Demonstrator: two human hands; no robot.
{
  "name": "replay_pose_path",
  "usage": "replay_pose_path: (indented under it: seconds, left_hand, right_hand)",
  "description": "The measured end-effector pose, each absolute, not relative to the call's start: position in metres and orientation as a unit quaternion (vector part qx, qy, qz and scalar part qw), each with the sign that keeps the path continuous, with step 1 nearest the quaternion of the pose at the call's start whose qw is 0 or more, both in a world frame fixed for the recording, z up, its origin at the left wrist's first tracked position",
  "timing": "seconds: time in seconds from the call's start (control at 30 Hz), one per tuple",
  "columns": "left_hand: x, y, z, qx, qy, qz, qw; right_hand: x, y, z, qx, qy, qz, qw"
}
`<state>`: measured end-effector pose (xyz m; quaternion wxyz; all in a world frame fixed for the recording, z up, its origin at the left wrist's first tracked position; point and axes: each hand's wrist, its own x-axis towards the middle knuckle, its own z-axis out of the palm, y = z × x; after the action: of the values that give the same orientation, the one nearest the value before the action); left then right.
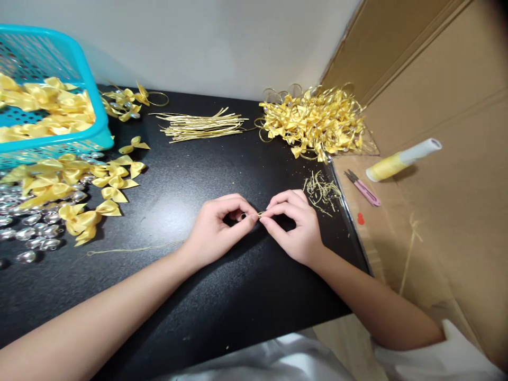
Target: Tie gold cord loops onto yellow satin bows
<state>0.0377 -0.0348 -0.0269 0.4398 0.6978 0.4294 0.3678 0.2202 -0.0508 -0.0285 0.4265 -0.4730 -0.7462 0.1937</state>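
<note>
Over the middle of the black table, my left hand (222, 227) and my right hand (296, 225) meet fingertip to fingertip. Both are closed in a pinch on a thin gold cord (260, 214), of which only a short bit shows between them; the rest is hidden by the fingers. A long pale thread (135, 248) with a small loop at its end lies to the left, running under my left wrist. Beyond my hands is a bundle of straight gold cords (204, 127). Just past my right hand lie short gold clippings (323, 193).
A turquoise basket (89, 79) of yellow ribbon bows stands back left. Before it lie loose bows (81, 219) and silver teardrop beads (39, 233). Finished-looking bows with gold loops (313, 121) are heaped back right. Pink-handled snips (363, 188) and a yellow-and-white tube (402, 159) rest on cardboard.
</note>
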Motion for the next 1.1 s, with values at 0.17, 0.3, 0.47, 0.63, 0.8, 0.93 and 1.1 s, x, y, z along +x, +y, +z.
replay_pose_path:
  seconds: [0.17,0.3,0.47,0.63,0.8,0.93,1.1]
  left_hand:
    - [0.0382,-0.0337,-0.0283,0.700,0.425,0.368,0.440]
    - [0.0379,-0.0348,-0.0307,0.706,0.421,0.366,0.437]
    - [0.0394,-0.0374,-0.0314,0.718,0.417,0.371,0.416]
    - [0.0415,-0.0376,-0.0294,0.719,0.426,0.383,0.393]
    - [0.0416,-0.0377,-0.0285,0.709,0.447,0.377,0.394]
    - [0.0408,-0.0390,-0.0297,0.693,0.458,0.385,0.401]
    - [0.0391,-0.0421,-0.0307,0.685,0.433,0.419,0.410]
  right_hand:
    - [0.2204,-0.0512,-0.0273,-0.483,-0.745,0.200,0.415]
    - [0.2197,-0.0506,-0.0277,-0.484,-0.743,0.191,0.420]
    - [0.2178,-0.0501,-0.0274,-0.487,-0.746,0.186,0.416]
    - [0.2165,-0.0501,-0.0281,-0.488,-0.748,0.191,0.408]
    - [0.2167,-0.0500,-0.0295,-0.483,-0.753,0.186,0.407]
    - [0.2177,-0.0499,-0.0301,-0.487,-0.752,0.185,0.404]
    - [0.2189,-0.0499,-0.0303,-0.495,-0.747,0.189,0.401]
